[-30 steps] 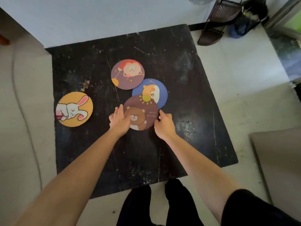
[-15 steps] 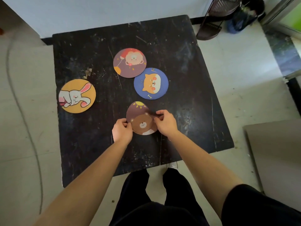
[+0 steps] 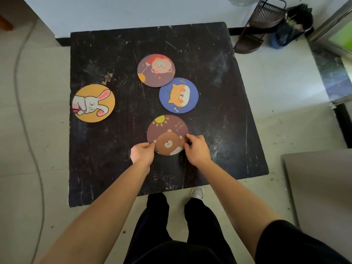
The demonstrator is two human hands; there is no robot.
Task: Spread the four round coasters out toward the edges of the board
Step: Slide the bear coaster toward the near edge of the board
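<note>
Dark board (image 3: 219,130) with scratched, scuffed, faintly glossy surface, four round coasters (image 3: 167,130) with matt printed faces, pale smooth floor tiles (image 3: 276,92), dark wire-metal rack (image 3: 261,25), black cloth trousers (image 3: 158,225)

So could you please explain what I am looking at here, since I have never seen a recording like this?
There is no machine: a person wears a camera on the head, which looks down at their own two bare arms. A dark, scuffed board lies on a pale floor. On it are four round coasters: a rabbit coaster near the left edge, a lion coaster and a dog coaster side by side near the middle, and a bear coaster nearest the person. The left hand and right hand pinch the bear coaster at opposite sides of its near rim.
</note>
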